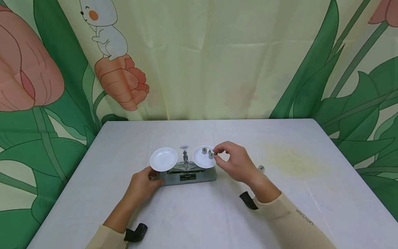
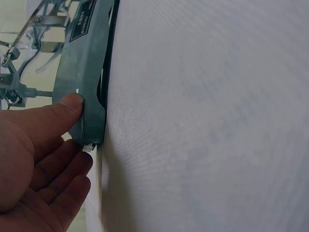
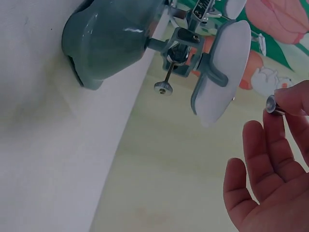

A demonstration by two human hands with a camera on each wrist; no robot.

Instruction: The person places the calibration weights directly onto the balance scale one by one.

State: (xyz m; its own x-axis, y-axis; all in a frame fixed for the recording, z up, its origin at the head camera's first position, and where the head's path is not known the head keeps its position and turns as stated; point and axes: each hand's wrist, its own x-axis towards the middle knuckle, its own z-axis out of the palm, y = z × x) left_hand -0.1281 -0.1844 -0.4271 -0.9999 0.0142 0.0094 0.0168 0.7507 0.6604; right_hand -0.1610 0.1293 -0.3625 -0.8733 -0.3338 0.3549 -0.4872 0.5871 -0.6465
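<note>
Place: an indoor tabletop corner dressed with printed cloth; whether it belongs to a home, classroom or studio cannot be told.
Curtain: cream fabric (image 1: 202, 69) with soft creases hangs right behind the table and fills the background, hiding the room's walls.
Print: a large pink tulip (image 1: 31, 62), broad green leaves (image 1: 357, 103) and a white cartoon animal (image 1: 113, 39) on an orange carrot-like shape (image 1: 115, 81) give a nursery look.
Table: a white cloth (image 1: 280, 138) covers the top, with fold lines and a faint yellowish patch at the right.
Balance: a grey-green two-pan balance (image 1: 188, 178) with small metal weights (image 1: 204, 150) is school-laboratory equipment, the one science-room sign.
</note>
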